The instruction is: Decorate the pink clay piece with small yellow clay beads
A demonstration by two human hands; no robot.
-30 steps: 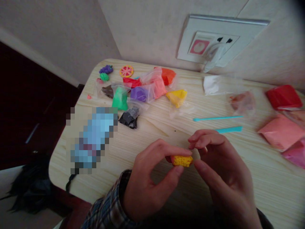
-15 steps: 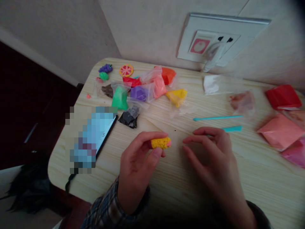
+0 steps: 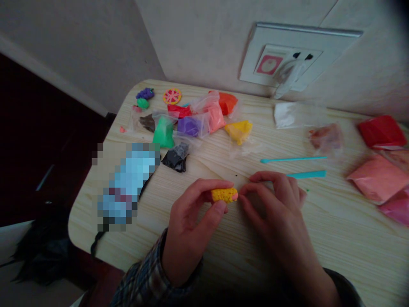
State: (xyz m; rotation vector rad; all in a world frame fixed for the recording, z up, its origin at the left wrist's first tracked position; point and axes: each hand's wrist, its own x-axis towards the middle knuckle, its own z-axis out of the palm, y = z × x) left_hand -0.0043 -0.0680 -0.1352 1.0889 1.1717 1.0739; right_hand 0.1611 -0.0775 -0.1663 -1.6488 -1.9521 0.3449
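We have moved our right hand point(image 3: 276, 217) closer to the yellow bumpy piece point(image 3: 223, 195). Our left hand point(image 3: 187, 228) pinches that piece over the table point(image 3: 358, 243). Our right hand is just beside its pink end point(image 3: 235, 197), but we can't tell if it holds anything.

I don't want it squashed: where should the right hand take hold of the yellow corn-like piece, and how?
Probably the yellow corn-like piece is best pinched lightly by its right end, coming from the right. It is a short cylinder held crosswise; the left hand grips its far and near sides, leaving the pink-tipped right end uncovered, facing the right hand.
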